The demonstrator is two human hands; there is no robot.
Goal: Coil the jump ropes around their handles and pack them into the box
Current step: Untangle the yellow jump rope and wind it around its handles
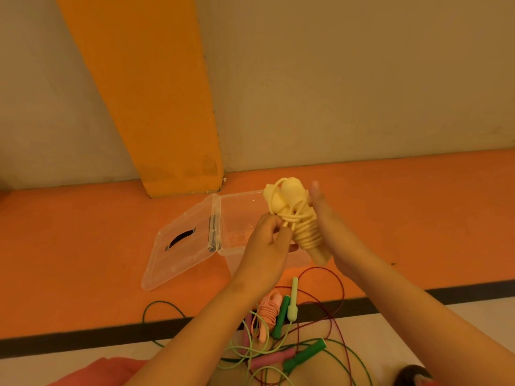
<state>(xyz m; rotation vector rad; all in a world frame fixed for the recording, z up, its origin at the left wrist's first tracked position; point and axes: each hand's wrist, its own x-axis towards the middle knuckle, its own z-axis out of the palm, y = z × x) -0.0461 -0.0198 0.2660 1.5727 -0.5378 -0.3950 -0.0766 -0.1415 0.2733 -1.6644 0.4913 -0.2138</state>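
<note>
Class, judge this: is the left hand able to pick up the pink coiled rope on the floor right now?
Probably not yet: the left hand is pinching the yellow rope. The pink coiled rope lies uncovered near that wrist, so nothing else seems to block it.

Both bare forearms reach in from the near edge and converge mid-scene. The left hand [267, 238], its back toward the camera, pinches the cord of the yellow jump rope [306, 232] with curled fingertips. The right hand [334, 229] grips the coiled bundle from the right, thumb straight and pointing far.
</note>
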